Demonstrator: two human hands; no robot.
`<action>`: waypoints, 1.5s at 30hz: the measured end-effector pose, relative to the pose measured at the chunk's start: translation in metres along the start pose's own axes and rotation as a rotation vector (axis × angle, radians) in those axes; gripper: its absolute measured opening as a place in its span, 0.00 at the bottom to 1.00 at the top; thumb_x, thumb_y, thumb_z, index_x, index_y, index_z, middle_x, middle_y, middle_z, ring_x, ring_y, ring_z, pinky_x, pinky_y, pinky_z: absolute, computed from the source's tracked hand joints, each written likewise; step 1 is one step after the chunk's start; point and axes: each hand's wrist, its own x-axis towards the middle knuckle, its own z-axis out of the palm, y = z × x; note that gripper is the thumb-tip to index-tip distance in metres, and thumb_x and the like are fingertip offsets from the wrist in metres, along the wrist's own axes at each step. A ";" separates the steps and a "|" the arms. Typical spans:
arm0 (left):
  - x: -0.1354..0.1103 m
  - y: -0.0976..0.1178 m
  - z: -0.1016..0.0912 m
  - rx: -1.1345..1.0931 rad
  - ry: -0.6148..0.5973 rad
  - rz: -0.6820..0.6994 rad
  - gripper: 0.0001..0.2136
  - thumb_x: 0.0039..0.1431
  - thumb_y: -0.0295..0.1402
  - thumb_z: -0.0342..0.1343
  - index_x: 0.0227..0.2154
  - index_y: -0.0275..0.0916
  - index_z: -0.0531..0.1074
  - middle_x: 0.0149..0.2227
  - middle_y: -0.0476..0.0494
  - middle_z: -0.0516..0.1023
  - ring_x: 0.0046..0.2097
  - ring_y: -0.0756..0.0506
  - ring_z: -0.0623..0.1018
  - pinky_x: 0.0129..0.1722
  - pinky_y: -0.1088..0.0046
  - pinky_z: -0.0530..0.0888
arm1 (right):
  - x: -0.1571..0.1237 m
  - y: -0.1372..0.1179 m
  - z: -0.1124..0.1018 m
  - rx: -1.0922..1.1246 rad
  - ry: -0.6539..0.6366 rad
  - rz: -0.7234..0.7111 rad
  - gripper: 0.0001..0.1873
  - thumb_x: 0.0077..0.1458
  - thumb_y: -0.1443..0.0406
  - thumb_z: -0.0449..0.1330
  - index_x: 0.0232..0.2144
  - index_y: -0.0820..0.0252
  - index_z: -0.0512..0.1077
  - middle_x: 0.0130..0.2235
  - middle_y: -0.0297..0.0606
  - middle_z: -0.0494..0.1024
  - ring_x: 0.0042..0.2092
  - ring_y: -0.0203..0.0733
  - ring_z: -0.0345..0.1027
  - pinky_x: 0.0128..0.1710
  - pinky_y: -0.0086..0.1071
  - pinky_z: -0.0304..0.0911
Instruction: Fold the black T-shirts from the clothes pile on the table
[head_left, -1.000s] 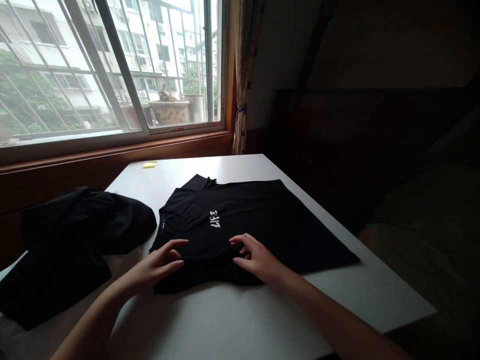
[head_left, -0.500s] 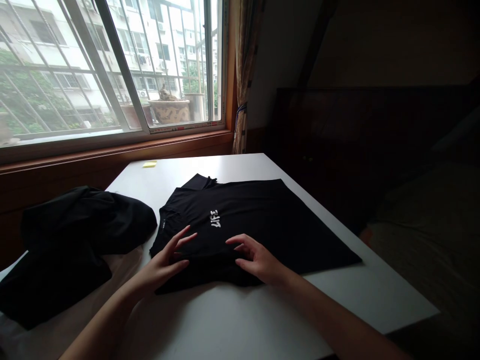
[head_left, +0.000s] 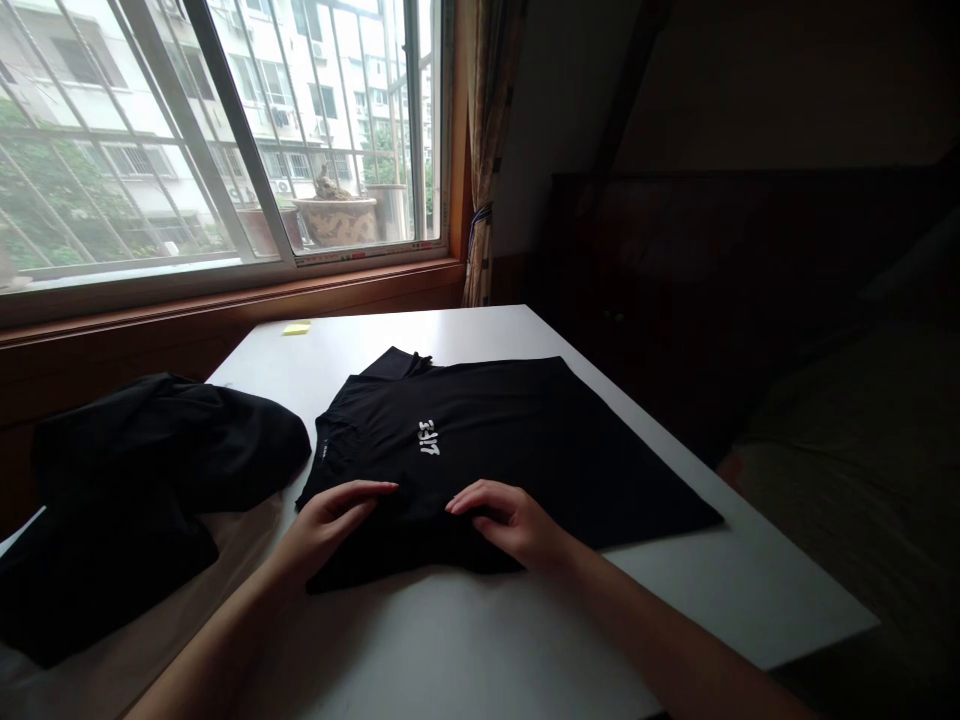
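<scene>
A black T-shirt (head_left: pixel 510 430) with small white lettering lies spread flat on the white table (head_left: pixel 465 640), its collar toward the left. My left hand (head_left: pixel 330 522) has come down on the shirt's near edge by the collar, fingers together over the fabric. My right hand (head_left: pixel 511 522) rests on the same near edge further right, fingers curled onto the cloth. Both hands seem to pinch the folded near hem.
A heap of black clothes (head_left: pixel 142 480) lies at the table's left end. A yellow sticky pad (head_left: pixel 297 327) sits at the far edge under the window sill (head_left: pixel 225 300). Dark furniture and a bed stand to the right.
My left hand's fingers, raised and spread before, have lowered and closed onto the shirt's near edge. The right hand has shifted slightly left on the fabric.
</scene>
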 end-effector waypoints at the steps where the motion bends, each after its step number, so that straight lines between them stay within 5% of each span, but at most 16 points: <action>1: 0.000 -0.001 0.000 0.011 0.016 0.012 0.16 0.67 0.43 0.55 0.51 0.43 0.78 0.54 0.44 0.79 0.57 0.38 0.75 0.61 0.60 0.70 | 0.000 0.000 0.000 -0.004 0.003 0.009 0.14 0.58 0.70 0.59 0.44 0.54 0.78 0.48 0.38 0.80 0.52 0.45 0.73 0.55 0.41 0.67; 8: 0.005 -0.017 0.003 0.274 0.069 0.215 0.16 0.69 0.39 0.53 0.56 0.44 0.74 0.57 0.42 0.76 0.57 0.39 0.75 0.59 0.59 0.72 | 0.002 -0.002 0.002 -0.244 0.035 0.107 0.13 0.57 0.69 0.61 0.43 0.51 0.79 0.51 0.39 0.79 0.53 0.47 0.71 0.45 0.38 0.69; 12: 0.007 -0.022 0.006 0.460 0.061 0.332 0.15 0.71 0.37 0.51 0.56 0.44 0.73 0.61 0.42 0.72 0.64 0.38 0.69 0.63 0.55 0.69 | -0.001 0.002 0.004 -0.438 0.081 -0.005 0.11 0.58 0.69 0.62 0.41 0.49 0.79 0.48 0.38 0.79 0.52 0.48 0.68 0.55 0.45 0.64; 17: 0.002 -0.012 0.006 0.656 -0.083 0.450 0.15 0.71 0.35 0.50 0.58 0.47 0.72 0.64 0.45 0.69 0.69 0.38 0.61 0.65 0.54 0.67 | -0.005 0.005 0.008 -0.602 -0.024 -0.165 0.08 0.63 0.63 0.60 0.42 0.48 0.78 0.42 0.40 0.79 0.46 0.48 0.68 0.51 0.45 0.64; 22: -0.007 -0.005 0.008 0.883 -0.290 0.397 0.28 0.71 0.45 0.52 0.69 0.53 0.53 0.70 0.47 0.58 0.71 0.35 0.54 0.68 0.47 0.58 | -0.008 0.003 0.011 -0.653 -0.217 -0.172 0.07 0.63 0.59 0.62 0.36 0.52 0.79 0.37 0.39 0.77 0.40 0.44 0.68 0.46 0.41 0.64; 29: -0.005 -0.029 0.005 1.018 -0.194 0.394 0.27 0.72 0.46 0.48 0.70 0.57 0.48 0.71 0.51 0.52 0.71 0.38 0.53 0.70 0.53 0.48 | -0.015 -0.004 0.006 -0.504 -0.229 -0.062 0.04 0.60 0.64 0.63 0.36 0.53 0.79 0.39 0.37 0.77 0.38 0.40 0.71 0.39 0.32 0.66; 36: -0.002 -0.039 -0.004 1.055 -0.175 0.312 0.28 0.72 0.49 0.47 0.70 0.58 0.46 0.72 0.50 0.50 0.71 0.35 0.51 0.69 0.46 0.47 | -0.019 -0.009 0.003 -0.486 -0.252 -0.042 0.06 0.59 0.66 0.62 0.38 0.52 0.79 0.41 0.36 0.76 0.37 0.38 0.72 0.37 0.30 0.66; 40: 0.000 -0.040 -0.010 1.078 -0.183 0.303 0.27 0.72 0.48 0.47 0.70 0.56 0.49 0.72 0.48 0.50 0.71 0.33 0.52 0.67 0.42 0.53 | -0.017 -0.006 0.002 -0.570 -0.198 -0.086 0.06 0.61 0.64 0.62 0.39 0.51 0.79 0.43 0.38 0.78 0.42 0.43 0.72 0.44 0.37 0.68; 45: -0.001 -0.020 -0.004 1.044 -0.132 0.436 0.21 0.74 0.37 0.47 0.66 0.49 0.61 0.72 0.45 0.52 0.70 0.36 0.56 0.68 0.48 0.56 | -0.012 -0.001 0.003 -0.745 0.036 -0.128 0.11 0.64 0.66 0.58 0.44 0.50 0.78 0.50 0.41 0.79 0.56 0.52 0.66 0.58 0.51 0.60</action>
